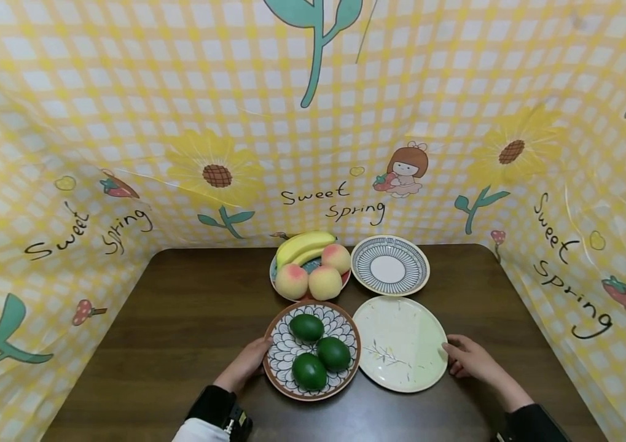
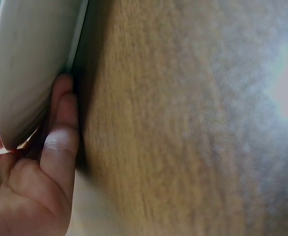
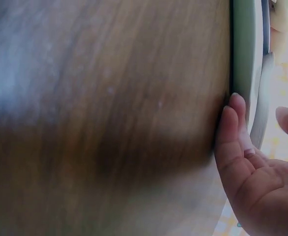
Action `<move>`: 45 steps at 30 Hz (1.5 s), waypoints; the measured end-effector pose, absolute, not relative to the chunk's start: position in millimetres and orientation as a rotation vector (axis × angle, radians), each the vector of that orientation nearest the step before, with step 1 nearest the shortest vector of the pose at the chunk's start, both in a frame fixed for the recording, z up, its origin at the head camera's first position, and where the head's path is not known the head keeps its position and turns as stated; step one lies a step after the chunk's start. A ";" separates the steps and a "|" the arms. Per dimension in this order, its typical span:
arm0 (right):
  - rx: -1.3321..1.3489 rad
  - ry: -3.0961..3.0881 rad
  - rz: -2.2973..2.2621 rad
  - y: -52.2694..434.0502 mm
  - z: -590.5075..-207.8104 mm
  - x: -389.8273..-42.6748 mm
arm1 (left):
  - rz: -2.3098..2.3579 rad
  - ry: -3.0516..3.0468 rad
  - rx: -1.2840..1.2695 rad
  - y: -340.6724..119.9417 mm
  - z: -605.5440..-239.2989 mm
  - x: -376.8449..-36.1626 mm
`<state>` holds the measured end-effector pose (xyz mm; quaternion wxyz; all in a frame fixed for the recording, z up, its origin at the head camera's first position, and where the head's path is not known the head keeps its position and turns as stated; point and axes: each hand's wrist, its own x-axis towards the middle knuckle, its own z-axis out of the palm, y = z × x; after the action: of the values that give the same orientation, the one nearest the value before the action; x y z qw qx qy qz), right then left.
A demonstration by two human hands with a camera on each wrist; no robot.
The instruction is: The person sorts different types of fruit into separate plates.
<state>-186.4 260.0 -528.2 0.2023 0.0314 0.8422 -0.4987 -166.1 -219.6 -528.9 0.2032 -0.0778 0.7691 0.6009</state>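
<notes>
My left hand (image 1: 246, 363) holds the left edge of a brown-rimmed plate (image 1: 276, 388) with a petal pattern. In the left wrist view its fingers (image 2: 60, 147) reach beneath the plate's pale underside, and the thumb lies over the rim. Several smooth, dark green oval fruits, like avocados (image 1: 309, 371), lie on that plate. At the right edge of a pale green and cream plate (image 1: 401, 344) is my right hand (image 1: 473, 359). Its fingertips (image 3: 237, 103) touch the low side of this plate; the thumb stands apart from the rim in the right wrist view.
Behind the two plates, a plate (image 1: 272, 283) holds bananas (image 1: 304, 247) and peaches (image 1: 325, 282). To its right stands a blue-striped white bowl-like dish (image 1: 389, 268). A brown wooden table (image 1: 191, 307) carries everything, with yellow checked cloth (image 1: 313, 135) around it.
</notes>
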 end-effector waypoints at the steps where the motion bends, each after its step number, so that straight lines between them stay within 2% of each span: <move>1: 0.096 2.363 -1.385 259.2 -528.4 -186.4 | 1.678 2.145 -0.213 -219.3 -529.4 -166.1; 15: 0.102 2.540 -1.289 251.9 -531.2 -186.0 | 1.588 2.135 -0.156 -227.9 -516.7 -173.4; 20: 0.098 2.529 -1.298 248.6 -531.9 -184.5 | 1.255 2.485 -0.168 -243.7 -490.7 -185.2; 26: 0.105 2.529 -1.298 248.7 -528.5 -184.6 | 0.995 2.755 0.001 -255.3 -450.6 -213.1; 33: 0.097 2.559 -1.270 249.7 -528.4 -186.3 | 0.943 2.917 0.233 -233.7 -423.3 -249.0; 38: 0.088 2.566 -1.268 249.6 -529.7 -184.6 | 0.800 2.958 0.410 -212.6 -421.3 -271.0; 45: 0.051 2.564 -1.233 248.5 -534.1 -185.0 | 0.495 2.983 0.513 -193.8 -424.7 -290.8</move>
<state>-185.0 248.5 -534.1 0.1473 0.0176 0.8912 -0.4286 -290.8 -193.8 -424.7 0.0370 0.1672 0.9719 0.1614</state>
